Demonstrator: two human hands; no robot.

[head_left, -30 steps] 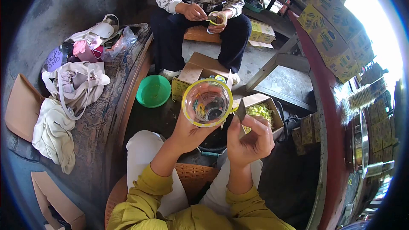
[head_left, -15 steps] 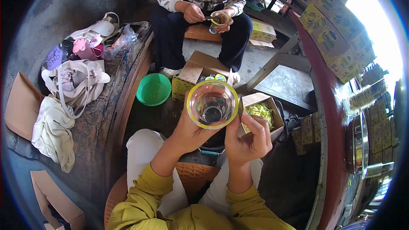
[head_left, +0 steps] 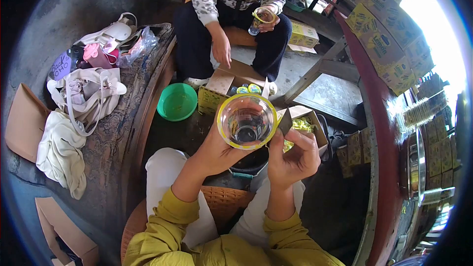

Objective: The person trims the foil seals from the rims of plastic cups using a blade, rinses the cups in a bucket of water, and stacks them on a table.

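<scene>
The left hand (head_left: 220,150) wraps a clear cup (head_left: 246,127), mouth and long axis toward the person's head; at its three o'clock, the right hand (head_left: 293,161) pinches a dark blade (head_left: 285,123) pointing about twelve.

The person's left forearm (head_left: 187,184) slants inward while the right forearm (head_left: 281,203) rises nearly straight, both wrists bare, bringing the hands close together in front of the body. From my side, the left hand (head_left: 216,153) curls in a rounded grasp, its fingers partly hidden; the right hand (head_left: 291,162) pinches between thumb and forefinger, the remaining fingers bent in below
</scene>
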